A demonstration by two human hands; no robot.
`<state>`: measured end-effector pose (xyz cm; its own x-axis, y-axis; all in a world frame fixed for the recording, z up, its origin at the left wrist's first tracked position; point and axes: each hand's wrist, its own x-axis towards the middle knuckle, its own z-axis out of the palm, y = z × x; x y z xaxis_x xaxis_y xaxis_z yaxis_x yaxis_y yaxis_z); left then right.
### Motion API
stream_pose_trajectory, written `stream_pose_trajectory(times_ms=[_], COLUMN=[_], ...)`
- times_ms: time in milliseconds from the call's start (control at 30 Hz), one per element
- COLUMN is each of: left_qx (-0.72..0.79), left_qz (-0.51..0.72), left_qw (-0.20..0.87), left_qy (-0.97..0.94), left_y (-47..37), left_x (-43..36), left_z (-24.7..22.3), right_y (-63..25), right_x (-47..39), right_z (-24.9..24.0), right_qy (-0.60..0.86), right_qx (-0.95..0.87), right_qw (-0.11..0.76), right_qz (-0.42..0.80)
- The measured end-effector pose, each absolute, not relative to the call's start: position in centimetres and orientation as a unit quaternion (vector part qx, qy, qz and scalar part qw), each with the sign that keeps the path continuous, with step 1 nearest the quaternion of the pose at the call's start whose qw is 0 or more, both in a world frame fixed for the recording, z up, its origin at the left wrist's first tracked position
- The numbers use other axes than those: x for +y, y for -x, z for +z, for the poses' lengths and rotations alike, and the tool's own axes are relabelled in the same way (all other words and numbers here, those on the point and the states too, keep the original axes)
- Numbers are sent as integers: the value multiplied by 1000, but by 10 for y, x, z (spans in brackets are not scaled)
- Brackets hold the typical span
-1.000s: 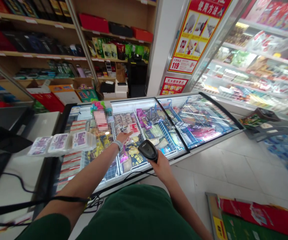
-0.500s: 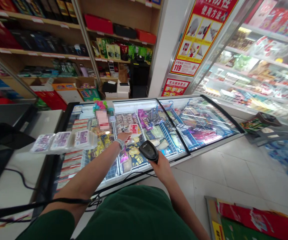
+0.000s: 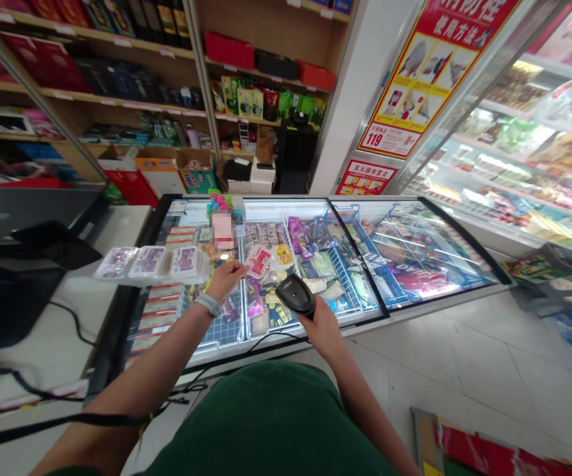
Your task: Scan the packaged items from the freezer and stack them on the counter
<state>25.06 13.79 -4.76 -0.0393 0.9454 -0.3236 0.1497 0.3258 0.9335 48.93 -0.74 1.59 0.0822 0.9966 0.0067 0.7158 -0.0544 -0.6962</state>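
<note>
My left hand (image 3: 227, 280), with a watch (image 3: 209, 304) on its wrist, pinches the edge of a flat red-and-white packet (image 3: 258, 262) above the freezer's glass top. Just right of that packet is a small yellow-and-white packet (image 3: 282, 256); whether the two touch I cannot tell. My right hand (image 3: 323, 328) is wrapped round the handle of a black barcode scanner (image 3: 295, 295), whose head points up and left towards the packets. A cable (image 3: 276, 334) runs below the scanner. Left of my left hand, clear packs with purple-and-white labels (image 3: 149, 262) stand in a row.
The chest freezer (image 3: 395, 309) holds baskets of frozen goods under glass. A counter (image 3: 75, 311) with dark equipment and cables lies left. Colourful decoration (image 3: 220, 203) stands at the freezer's back. Shelves rise behind; a box (image 3: 551, 261) and bottled water lie right.
My left hand has drawn back to the left with the red-and-white packet, and the yellow packet now shows beside it. The scanner stays in my right hand. The view has shifted slightly.
</note>
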Motion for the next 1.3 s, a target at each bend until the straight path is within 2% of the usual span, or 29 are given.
stream_pose_trajectory(times_ms=[367, 1300], left_qx=[629, 619], left_qz=[431, 460], left_qw=[460, 453], left_qy=[-455, -448], left_y=[-199, -178], left_x=[87, 80], left_z=[-10, -21], right_y=[-465, -454], right_x=[8, 15], right_z=[21, 25], right_qy=[625, 605], right_qx=[-688, -705], right_qw=[260, 237], right_qz=[262, 285])
